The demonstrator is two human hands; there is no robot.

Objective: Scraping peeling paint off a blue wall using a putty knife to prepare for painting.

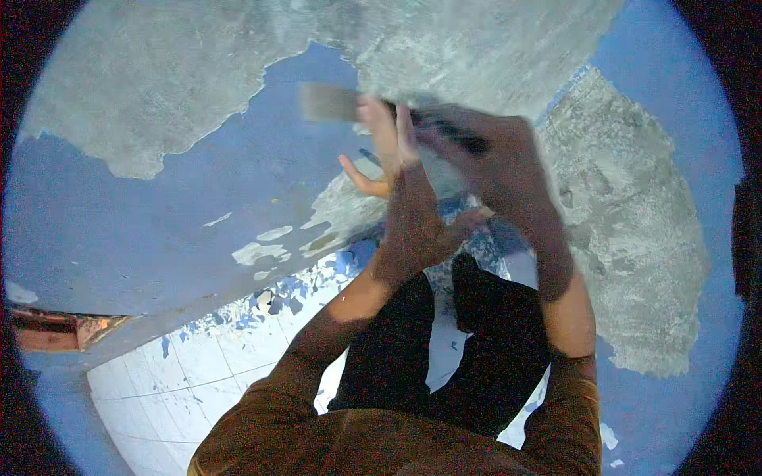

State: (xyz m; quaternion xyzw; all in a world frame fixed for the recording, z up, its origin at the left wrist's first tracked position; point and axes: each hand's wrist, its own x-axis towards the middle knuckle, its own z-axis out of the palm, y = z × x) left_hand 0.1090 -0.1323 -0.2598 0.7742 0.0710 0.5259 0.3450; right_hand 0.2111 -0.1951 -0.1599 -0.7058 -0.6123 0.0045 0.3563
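Observation:
My right hand (506,160) grips a flat-bladed tool, likely a scraper or putty knife (328,103); motion blurs both. The tool has a dark handle, and its pale blade points left. My left hand (411,220) is raised in front of the blade with its fingers apart and nothing held. Whether its fingers touch the tool, I cannot tell. Beyond the hands stands a wall with blue paint (196,226). A large rough grey patch (476,53) of the wall shows where paint is gone, with ragged edges around it.
White floor tiles (172,392) lie below, strewn with blue and white paint flakes (280,300) along the wall's foot. Another bare grey patch (643,238) is on the right. A reddish-brown recess or ledge (53,330) is at the far left. My dark-trousered legs (387,357) are beneath my arms.

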